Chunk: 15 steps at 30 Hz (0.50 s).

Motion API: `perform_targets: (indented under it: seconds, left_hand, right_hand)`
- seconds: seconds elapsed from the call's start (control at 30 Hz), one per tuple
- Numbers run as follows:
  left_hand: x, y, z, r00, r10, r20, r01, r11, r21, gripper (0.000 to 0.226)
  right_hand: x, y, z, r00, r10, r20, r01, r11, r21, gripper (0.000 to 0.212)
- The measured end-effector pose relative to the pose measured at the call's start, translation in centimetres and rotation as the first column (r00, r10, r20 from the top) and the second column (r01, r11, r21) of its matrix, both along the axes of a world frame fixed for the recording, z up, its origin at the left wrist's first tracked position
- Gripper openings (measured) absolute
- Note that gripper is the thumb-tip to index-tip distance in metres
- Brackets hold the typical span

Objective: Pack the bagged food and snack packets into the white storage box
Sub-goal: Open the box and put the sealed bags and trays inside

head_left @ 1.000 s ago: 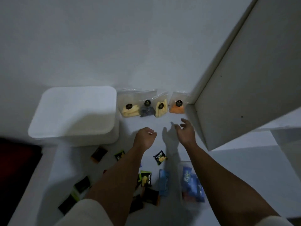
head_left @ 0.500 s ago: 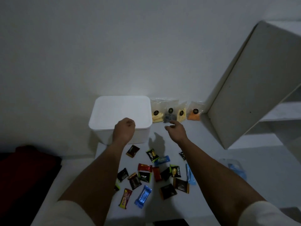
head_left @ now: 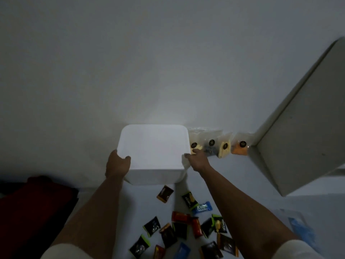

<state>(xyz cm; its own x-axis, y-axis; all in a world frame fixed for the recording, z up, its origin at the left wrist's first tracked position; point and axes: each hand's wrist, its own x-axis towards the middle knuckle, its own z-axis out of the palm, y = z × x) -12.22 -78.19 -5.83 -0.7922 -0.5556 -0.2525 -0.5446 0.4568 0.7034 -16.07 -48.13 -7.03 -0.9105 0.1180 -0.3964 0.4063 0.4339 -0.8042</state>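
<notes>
A dark red cloth lies at far left. The left hand grips the near-left corner of the white storage box, thumb curled onto its closed lid; the right hand holds the lid's right edge. Just right of the box, four clear food bags lean against the wall. Snack packets lie scattered on the white table between the forearms. A white panel stands far right.

Left arm: bare forearm, reaches forward, pale sleeve at its near end.
Left hand: on left edge of box lid, thumb curled over top, fingers hidden down the side.
Right arm: bare forearm, reaches forward.
Right hand: at lid's right edge, thumb against it, fingers behind.
</notes>
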Motion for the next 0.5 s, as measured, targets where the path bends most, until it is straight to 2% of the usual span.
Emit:
perform_targets:
  seconds: [0.1,0.27,0.4,0.5]
  left_hand:
    - [-1.2,-0.4,-0.6,0.998,0.052,0.048,-0.056,0.995,0.077,0.066]
    - [-2.2,-0.8,-0.5,0.989,0.148,0.03,-0.151,0.969,0.195,0.047]
    - [-2.5,-1.2,0.0,0.972,0.231,-0.045,-0.219,0.959,0.18,0.058]
    - [-2.1,-0.4,2.1,0.956,0.279,-0.087,-0.263,0.951,0.161,0.044]
  right_hand:
    - [-0.6,-0.9,-0.7,1.0,-0.009,-0.002,0.009,1.0,-0.013,0.045]
    - [-0.2,-1.2,-0.9,0.998,0.023,-0.055,-0.022,1.0,0.022,0.045]
    - [-0.1,-1.3,-0.6,0.995,0.02,-0.098,-0.02,1.0,0.003,0.042]
    - [0.1,-1.4,0.1,0.991,-0.009,-0.135,0.001,0.999,-0.054,0.042]
